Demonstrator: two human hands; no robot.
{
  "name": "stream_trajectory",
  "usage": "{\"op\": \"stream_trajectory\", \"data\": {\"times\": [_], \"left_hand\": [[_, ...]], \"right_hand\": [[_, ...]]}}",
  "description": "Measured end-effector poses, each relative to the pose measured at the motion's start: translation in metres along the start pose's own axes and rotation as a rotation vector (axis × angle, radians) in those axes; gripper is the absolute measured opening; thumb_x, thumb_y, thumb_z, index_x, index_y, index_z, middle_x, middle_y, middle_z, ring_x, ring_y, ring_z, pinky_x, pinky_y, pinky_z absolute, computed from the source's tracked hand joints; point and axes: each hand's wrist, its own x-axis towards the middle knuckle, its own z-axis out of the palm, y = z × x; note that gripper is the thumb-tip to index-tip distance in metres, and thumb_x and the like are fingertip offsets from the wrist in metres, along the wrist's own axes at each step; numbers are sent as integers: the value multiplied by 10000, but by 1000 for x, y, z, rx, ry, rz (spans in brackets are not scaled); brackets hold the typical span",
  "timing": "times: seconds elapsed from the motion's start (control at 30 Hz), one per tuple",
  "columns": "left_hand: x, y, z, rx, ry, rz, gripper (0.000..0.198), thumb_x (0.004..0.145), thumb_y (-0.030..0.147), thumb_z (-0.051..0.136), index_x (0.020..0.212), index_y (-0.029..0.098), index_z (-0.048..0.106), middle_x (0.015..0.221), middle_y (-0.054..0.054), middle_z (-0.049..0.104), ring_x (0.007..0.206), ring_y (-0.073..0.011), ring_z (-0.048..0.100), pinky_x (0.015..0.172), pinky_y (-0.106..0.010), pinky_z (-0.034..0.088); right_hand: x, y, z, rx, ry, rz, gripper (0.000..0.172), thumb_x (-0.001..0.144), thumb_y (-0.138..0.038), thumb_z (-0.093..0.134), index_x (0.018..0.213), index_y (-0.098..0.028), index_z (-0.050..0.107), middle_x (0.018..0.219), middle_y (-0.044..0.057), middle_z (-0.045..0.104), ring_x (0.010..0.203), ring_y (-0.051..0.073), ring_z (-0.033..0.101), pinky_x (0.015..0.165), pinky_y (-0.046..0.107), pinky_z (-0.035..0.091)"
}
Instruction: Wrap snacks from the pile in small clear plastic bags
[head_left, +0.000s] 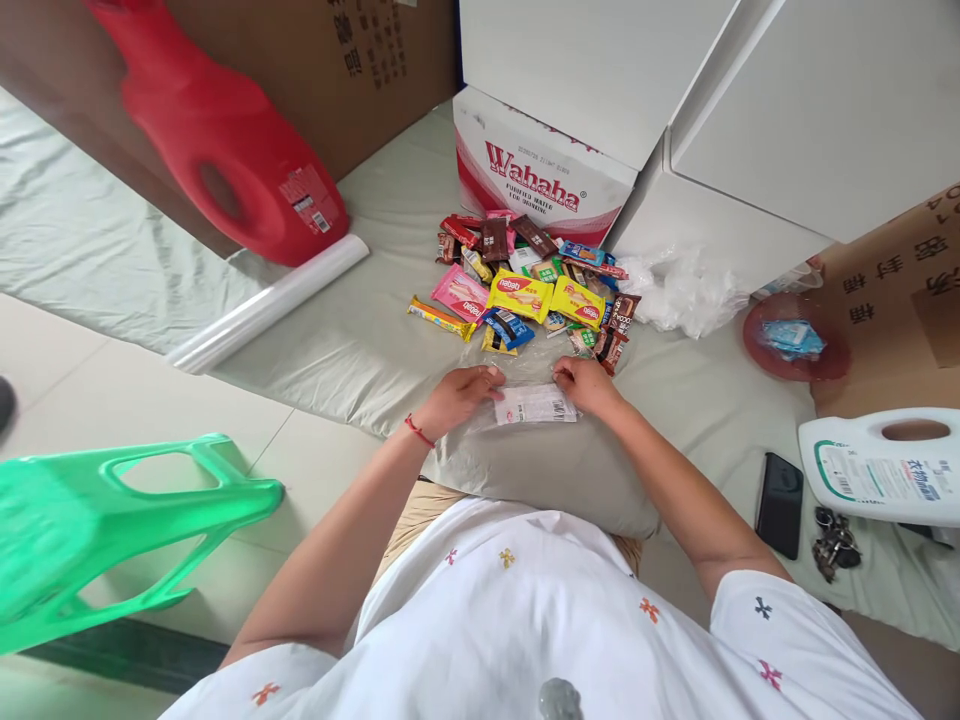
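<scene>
A clear plastic bag with a white printed label (535,404) lies at the near edge of the cloth-covered surface. My left hand (463,395) pinches the bag's left side, and a red string circles that wrist. At the bag's upper right, my right hand (589,385) has its fingers closed on the plastic. Just beyond both hands is a pile of wrapped snacks, with a yellow packet (519,295), a pink packet (460,293), a blue packet (509,327) and several brown bars among them.
A Wahaha box (540,170) stands behind the snacks. At left are a red jug (247,150), a plastic roll (274,300) and a green stool (135,520). Crumpled plastic (679,290), a red bowl (795,345), a phone (780,505), keys (835,543) and a white bottle (877,470) are right.
</scene>
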Motion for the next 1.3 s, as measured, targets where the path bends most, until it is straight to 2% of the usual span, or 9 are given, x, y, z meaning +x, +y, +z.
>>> {"op": "stream_trajectory", "data": {"times": [0.07,0.17,0.37,0.47,0.67,0.77,0.93,1.2,1.3], "left_hand": [[-12,1,-3,-238,-61,42,662,1006,661,276,1169,171,689,1229,-136,734,980,-243,750,908,-382,583],[-30,3,2,-311,-47,119,662,870,702,592,1278,182,624,1329,-155,672,1171,-290,678,988,-386,537],[-31,-2,19,33,269,-185,354,910,500,519,800,197,666,634,0,607,611,-160,553,625,-287,435],[-22,-9,21,155,339,-220,306,906,457,523,783,205,645,646,-4,589,606,-167,520,631,-304,409],[-23,-15,21,406,739,19,395,835,383,675,1155,156,631,1141,-167,622,1085,-320,574,956,-465,448],[-32,-5,26,514,867,225,355,871,314,676,1193,170,630,1155,-180,625,1132,-340,566,1015,-524,381],[-32,17,46,597,377,697,303,965,217,560,1243,264,671,1210,-77,736,1210,-255,626,1040,-442,389],[-4,-6,63,685,-17,392,489,1090,366,296,1515,234,499,1555,-88,535,1474,-262,455,1240,-586,195],[-5,-7,61,693,-17,398,489,1090,369,300,1519,241,496,1581,-83,504,1497,-266,420,1240,-587,197]], "right_hand": [[-1,1,2,6,4,6,147,913,-183,568,911,-198,714,850,47,739,743,194,621,662,272,393],[1,3,5,30,0,13,139,906,-189,573,896,-201,711,835,39,736,734,185,619,661,264,395],[9,22,-6,246,-53,67,186,940,-347,569,927,-195,676,756,17,690,644,153,584,617,254,426],[-6,34,-24,561,-24,123,433,961,-591,520,1110,-204,643,848,42,702,669,161,599,606,272,474],[-55,48,-40,570,23,-25,868,763,-594,800,1481,-247,458,1062,78,713,954,220,648,799,343,538],[-57,52,-29,543,57,63,685,751,-498,800,1335,-218,578,898,21,685,780,176,619,732,320,516],[-44,60,-11,590,124,162,456,767,-490,687,1112,-194,648,734,-42,574,618,129,513,593,259,413],[-55,81,-27,58,277,401,260,827,-388,652,1019,-219,699,721,-2,658,642,186,564,646,303,416],[-45,61,-38,-104,397,205,232,934,-355,554,1014,-214,720,877,62,717,783,226,610,753,344,465]]}}
